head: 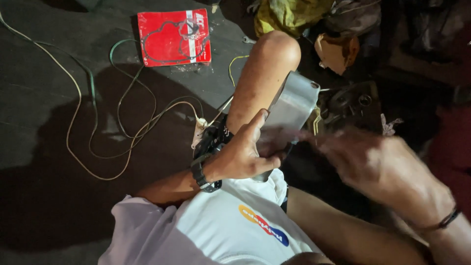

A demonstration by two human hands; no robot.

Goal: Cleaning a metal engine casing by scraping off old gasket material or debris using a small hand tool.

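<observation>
I see a dim scene with light from above. My right hand (387,169) looks blurry. A big dark shadow lies on the floor (44,122). The far right corner is almost black.

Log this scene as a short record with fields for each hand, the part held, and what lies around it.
left hand: the left hand grips the lower end of the grey metal cover, thumb up along its face
right hand: the right hand is blurred, its fingers at the cover's right edge; grip unclear
wrists: black watch on the left, dark band on the right
floor: red flat package, loose wires
background: yellow cloth
</observation>
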